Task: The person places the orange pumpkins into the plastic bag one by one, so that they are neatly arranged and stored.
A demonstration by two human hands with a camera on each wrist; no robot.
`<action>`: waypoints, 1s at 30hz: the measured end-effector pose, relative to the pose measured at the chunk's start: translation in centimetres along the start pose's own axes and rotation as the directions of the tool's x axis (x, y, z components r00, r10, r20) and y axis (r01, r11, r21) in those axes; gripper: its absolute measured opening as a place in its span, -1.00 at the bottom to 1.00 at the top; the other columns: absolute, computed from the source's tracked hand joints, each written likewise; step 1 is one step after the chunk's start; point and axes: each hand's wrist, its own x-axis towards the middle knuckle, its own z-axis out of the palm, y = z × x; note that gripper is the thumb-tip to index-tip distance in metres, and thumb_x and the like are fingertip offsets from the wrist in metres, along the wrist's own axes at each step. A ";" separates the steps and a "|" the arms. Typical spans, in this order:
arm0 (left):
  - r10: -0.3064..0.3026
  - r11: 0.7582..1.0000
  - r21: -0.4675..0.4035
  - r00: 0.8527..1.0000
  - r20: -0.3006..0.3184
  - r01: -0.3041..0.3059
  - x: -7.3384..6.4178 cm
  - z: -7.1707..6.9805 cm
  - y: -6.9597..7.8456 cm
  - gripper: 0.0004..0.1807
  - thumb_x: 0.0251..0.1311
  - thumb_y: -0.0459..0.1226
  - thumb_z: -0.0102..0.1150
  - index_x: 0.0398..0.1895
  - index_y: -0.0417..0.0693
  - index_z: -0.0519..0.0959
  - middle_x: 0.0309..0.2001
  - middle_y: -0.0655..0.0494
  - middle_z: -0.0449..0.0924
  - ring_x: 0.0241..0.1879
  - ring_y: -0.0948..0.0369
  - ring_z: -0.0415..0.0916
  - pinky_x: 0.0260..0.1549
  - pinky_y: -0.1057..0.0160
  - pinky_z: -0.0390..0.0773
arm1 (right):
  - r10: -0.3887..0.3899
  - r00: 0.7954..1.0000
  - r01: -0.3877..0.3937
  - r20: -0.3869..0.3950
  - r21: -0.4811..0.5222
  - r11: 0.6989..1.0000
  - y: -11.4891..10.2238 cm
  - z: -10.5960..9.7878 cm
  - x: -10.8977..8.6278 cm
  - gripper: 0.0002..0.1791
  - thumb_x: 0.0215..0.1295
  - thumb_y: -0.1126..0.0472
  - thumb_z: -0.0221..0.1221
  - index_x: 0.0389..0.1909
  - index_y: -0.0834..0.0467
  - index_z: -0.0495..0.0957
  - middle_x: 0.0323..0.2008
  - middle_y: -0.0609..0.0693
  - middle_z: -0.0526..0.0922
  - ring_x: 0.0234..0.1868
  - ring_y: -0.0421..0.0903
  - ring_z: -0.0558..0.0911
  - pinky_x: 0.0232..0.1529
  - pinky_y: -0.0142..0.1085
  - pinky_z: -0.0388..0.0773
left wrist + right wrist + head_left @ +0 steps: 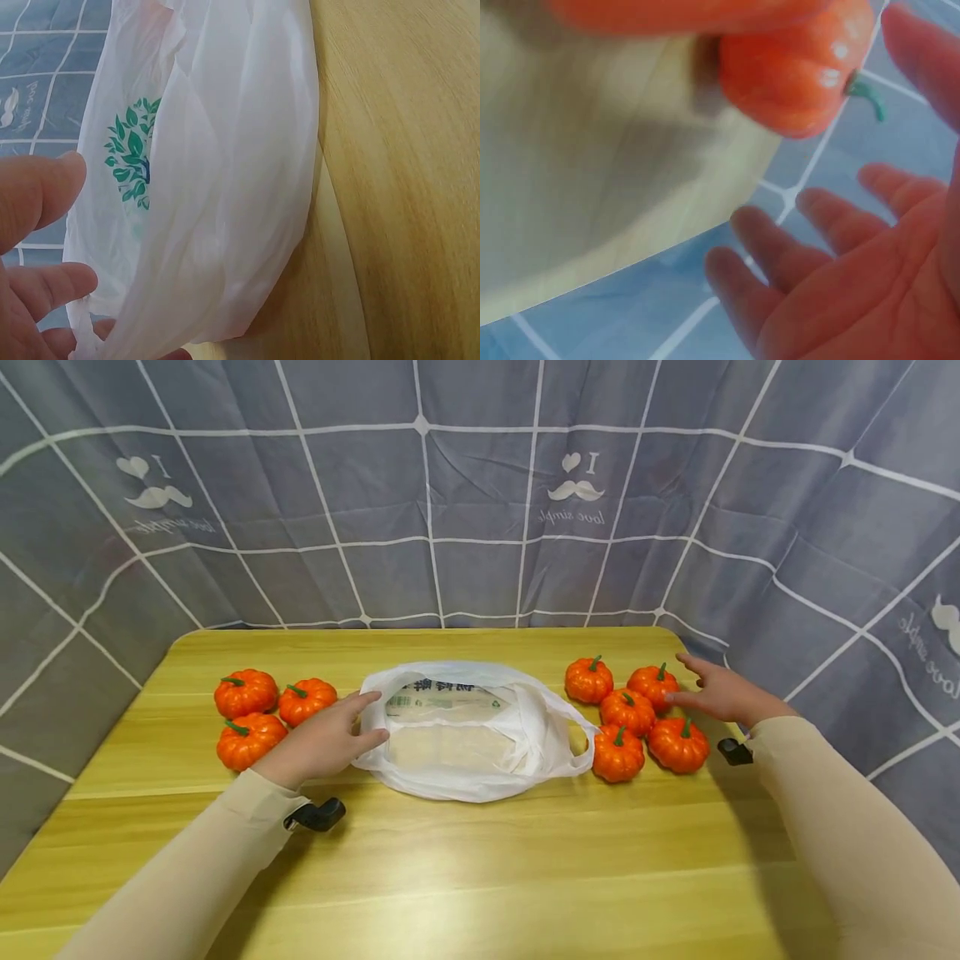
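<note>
A white plastic bag (pixel 450 787) lies on its side on the table, its mouth spread wide. At its left rim is my left hand (pixel 322 742), thumb and fingers apart; in the left wrist view some fingers pass behind the lower edge of the bag (pixel 225 187). On the right, my right hand (pixel 726 695) hovers beside a cluster of several small orange pumpkins with green stems, nearest to the back-right pumpkin (pixel 652 685). The right wrist view shows its fingers spread and its palm bare, apart from a pumpkin (pixel 787 79).
Three more pumpkins (pixel 246 693) sit left of the bag, behind my left forearm. The wooden table (pixel 480 877) ends at a rounded back edge. A grey checked curtain (pixel 480 485) hangs behind it and along both sides.
</note>
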 end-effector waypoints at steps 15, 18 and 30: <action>-0.005 1.000 -0.007 1.000 -0.011 0.005 -0.2 0.2 -0.1 -0.15 0.50 0.02 0.17 0.65 -0.24 0.14 0.58 -0.35 0.22 0.50 -0.29 0.30 0.46 -0.33 0.31 | -0.115 0.993 0.110 0.023 0.174 0.979 0.7 1.0 1.2 0.15 0.33 0.02 0.43 0.66 0.37 -0.09 0.56 0.56 0.08 0.51 0.55 0.21 0.50 0.39 0.17; -0.013 1.000 -0.006 1.000 -0.001 0.013 -0.2 0.2 0.0 -0.14 0.51 0.03 0.16 0.66 -0.23 0.13 0.56 -0.35 0.25 0.41 -0.27 0.43 0.41 -0.32 0.39 | -0.116 0.993 0.113 0.009 0.174 0.978 0.9 1.3 1.5 0.13 0.30 0.04 0.45 0.64 0.38 -0.03 0.52 0.55 0.17 0.47 0.53 0.29 0.49 0.38 0.21; -0.006 1.000 -0.003 1.000 -0.005 0.006 -0.1 0.1 0.1 -0.14 0.51 0.02 0.16 0.65 -0.26 0.13 0.56 -0.36 0.26 0.32 -0.26 0.53 0.35 -0.30 0.47 | -0.117 0.992 0.122 -0.038 0.168 0.978 1.3 1.8 2.2 0.01 0.27 0.11 0.48 0.56 0.37 0.13 0.42 0.54 0.32 0.32 0.45 0.46 0.43 0.34 0.32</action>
